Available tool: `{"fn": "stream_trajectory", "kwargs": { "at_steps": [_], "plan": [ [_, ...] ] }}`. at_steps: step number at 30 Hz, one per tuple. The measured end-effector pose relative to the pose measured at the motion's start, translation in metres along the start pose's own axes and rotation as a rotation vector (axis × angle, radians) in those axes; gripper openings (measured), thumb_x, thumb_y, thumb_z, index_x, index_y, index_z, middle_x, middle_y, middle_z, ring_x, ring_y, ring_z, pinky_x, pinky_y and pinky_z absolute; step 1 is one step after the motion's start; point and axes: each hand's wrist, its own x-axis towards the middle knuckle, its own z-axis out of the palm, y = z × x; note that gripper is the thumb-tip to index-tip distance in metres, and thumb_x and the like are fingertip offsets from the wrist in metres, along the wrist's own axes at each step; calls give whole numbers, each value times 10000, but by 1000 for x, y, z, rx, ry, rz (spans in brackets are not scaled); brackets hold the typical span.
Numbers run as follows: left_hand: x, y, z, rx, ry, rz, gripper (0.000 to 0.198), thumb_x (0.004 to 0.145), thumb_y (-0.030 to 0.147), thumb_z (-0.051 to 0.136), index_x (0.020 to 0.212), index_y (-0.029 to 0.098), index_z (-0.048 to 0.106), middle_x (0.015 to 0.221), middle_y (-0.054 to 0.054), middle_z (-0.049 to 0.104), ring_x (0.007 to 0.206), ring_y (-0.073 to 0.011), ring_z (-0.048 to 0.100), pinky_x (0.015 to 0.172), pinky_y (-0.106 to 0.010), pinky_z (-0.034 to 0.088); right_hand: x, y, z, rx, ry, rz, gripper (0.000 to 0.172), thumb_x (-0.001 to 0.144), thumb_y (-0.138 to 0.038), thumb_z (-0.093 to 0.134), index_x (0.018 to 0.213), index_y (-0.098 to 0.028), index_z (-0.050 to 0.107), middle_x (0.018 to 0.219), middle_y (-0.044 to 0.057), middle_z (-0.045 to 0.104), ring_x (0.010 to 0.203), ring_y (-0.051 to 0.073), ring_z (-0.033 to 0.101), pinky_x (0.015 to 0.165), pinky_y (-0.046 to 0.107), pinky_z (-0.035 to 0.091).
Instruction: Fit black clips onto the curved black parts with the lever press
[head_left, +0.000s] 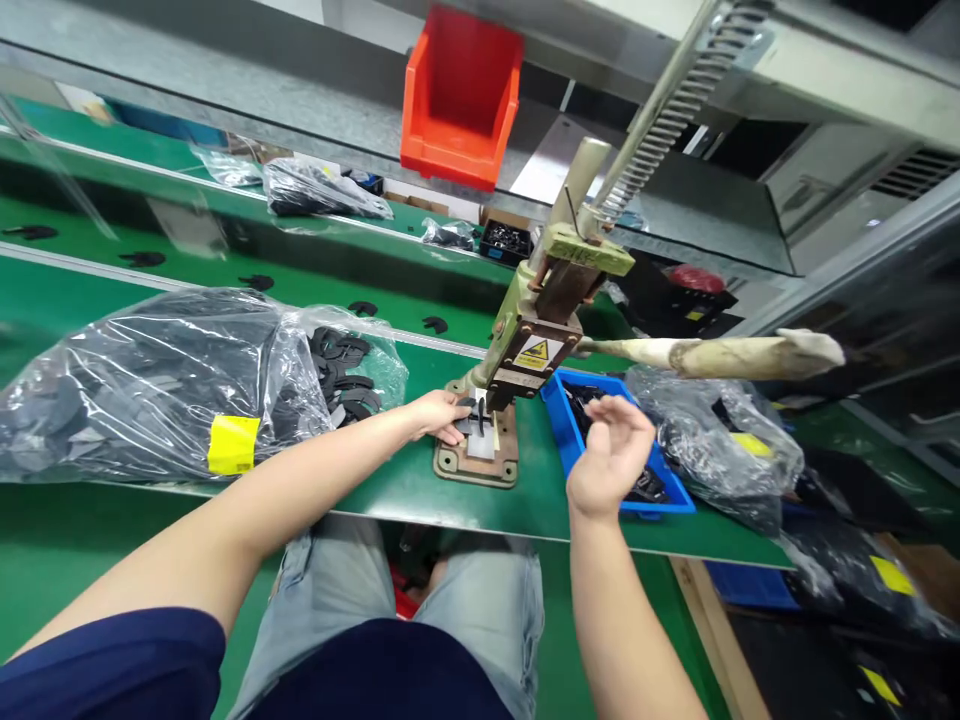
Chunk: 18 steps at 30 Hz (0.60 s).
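Note:
My left hand (pixel 441 415) pinches a small black plastic part (pixel 466 408) at its edge. The part lies at the small fixture on the base (pixel 480 462) of a green hand press (pixel 536 320), under its ram. My right hand (pixel 611 455) is raised beside the press, over the near side of a blue bin (pixel 555 415) of black parts. Its fingers are loosely bent and apart, and I see nothing in them. Above this hand, the press lever (pixel 720 355), wrapped in pale material, sticks out to the right, untouched.
A large clear bag (pixel 172 370) of black curved parts lies on the left, spilling open towards the press. Another plastic bag (pixel 720 440) sits right of the blue bin. Several black parts rest along the green conveyor (pixel 307 290) behind. A red bin (pixel 461 100) stands on the shelf above.

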Motion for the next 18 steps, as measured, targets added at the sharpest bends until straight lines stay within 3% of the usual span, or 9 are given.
{"fn": "stream_trajectory", "kwargs": {
  "at_steps": [3, 9, 13, 18],
  "plan": [
    [-2, 0, 1, -35, -17, 15, 294, 964, 370, 740, 1095, 129, 635, 737, -81, 746, 584, -192, 759, 581, -252, 631, -25, 11, 1, -39, -88, 77, 364, 936, -417, 657, 1235, -222, 583, 1161, 77, 651, 1081, 185, 669, 1049, 451, 541],
    [-21, 6, -17, -46, -38, 99, 352, 917, 433, 789, 963, 150, 585, 721, -74, 741, 582, -185, 753, 553, -239, 618, -41, 30, -4, -153, -358, 234, 331, 899, -406, 713, 1151, -201, 648, 1097, 87, 703, 1001, 184, 683, 953, 406, 578],
    [-54, 3, -22, 11, -105, 149, 479, 849, 545, 827, 881, 182, 517, 693, -66, 744, 586, -197, 757, 526, -242, 603, -60, 31, -2, -149, -540, 322, 375, 876, -386, 739, 1201, -212, 673, 1101, 90, 740, 940, 176, 712, 868, 361, 606],
    [-105, -7, -5, 44, -175, 245, 577, 782, 670, 817, 868, 185, 517, 700, -52, 746, 593, -209, 766, 498, -244, 592, -94, 23, 15, -63, -685, 370, 333, 875, -403, 743, 1156, -229, 701, 1036, 59, 771, 868, 172, 737, 808, 326, 626]
  ]
}}
